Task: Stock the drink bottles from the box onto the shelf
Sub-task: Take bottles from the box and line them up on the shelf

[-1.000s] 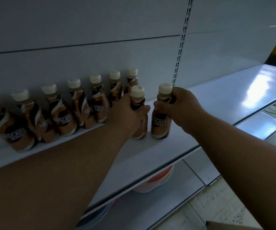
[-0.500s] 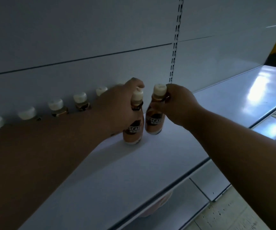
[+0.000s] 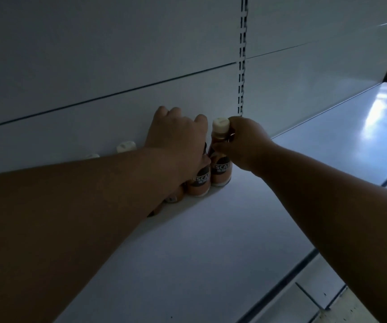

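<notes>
two hands (image 3: 178, 138) (image 3: 246, 143) on shelf (image 3: 211, 241) bottles (image 3: 220, 169)

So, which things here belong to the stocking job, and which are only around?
Job:
- left hand on brown labelled drink bottle
- right hand on white-capped brown bottle
- white metal shelf
- row bottles' white caps

Around:
- slotted upright
- lower shelf

left hand (image 3: 178, 136) bare | right hand (image 3: 246, 143) bare | forearms apparently sleeveless
</notes>
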### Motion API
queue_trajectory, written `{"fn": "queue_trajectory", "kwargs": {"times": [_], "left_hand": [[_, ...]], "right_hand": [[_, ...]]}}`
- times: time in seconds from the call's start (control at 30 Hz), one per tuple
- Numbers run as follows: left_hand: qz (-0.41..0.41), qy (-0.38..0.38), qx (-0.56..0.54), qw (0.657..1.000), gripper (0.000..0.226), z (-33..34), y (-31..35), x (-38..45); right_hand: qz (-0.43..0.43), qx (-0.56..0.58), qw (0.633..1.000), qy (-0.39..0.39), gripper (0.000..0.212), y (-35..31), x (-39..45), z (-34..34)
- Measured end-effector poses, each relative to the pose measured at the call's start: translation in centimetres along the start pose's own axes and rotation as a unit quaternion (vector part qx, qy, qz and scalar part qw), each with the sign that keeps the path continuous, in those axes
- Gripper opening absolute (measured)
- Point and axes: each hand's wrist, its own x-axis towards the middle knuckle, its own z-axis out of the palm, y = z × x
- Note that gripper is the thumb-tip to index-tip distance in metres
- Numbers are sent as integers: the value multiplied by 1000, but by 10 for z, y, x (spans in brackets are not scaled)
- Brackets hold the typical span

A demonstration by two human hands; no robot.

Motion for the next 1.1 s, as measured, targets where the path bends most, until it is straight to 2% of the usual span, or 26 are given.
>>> {"fn": "queue_trajectory", "kwargs": {"times": [0.13, 0.27, 0.33, 0.43, 0.6, 0.7, 0.87, 1.0, 1.1], "left_hand": [[-14, 1, 28, 1000, 46, 3, 3, 8], [-21, 0, 51, 998, 42, 4, 0, 15], [-27, 1, 51, 998, 38, 7, -1, 17], [-42, -5, 50, 998, 46, 15, -4, 19], [-46, 20, 42, 998, 51, 26, -8, 18], [-55, 40, 33, 997, 55, 29, -7, 10], [-71, 54, -4, 996, 61, 16, -15, -13], [-58, 41, -8, 997, 52, -10, -37, -52], [-54, 28, -8, 998, 41, -29, -53, -92]], "right_hand": [[22, 18, 999, -37, 27, 2, 15, -1], [29, -58, 997, -43, 40, -1, 24, 4], [20, -77, 996, -34, 36, -1, 26, 8], [-13, -80, 995, -53, 27, 1, 29, 8], [-22, -84, 993, -74, 29, 3, 35, 6], [-10, -111, 993, -49, 27, -1, 35, 11], [-4, -102, 995, 25, 50, -18, 12, 7], [-70, -140, 985, 74, 38, -52, -16, 7], [-103, -137, 983, 60, 31, -89, -35, 13]]}}
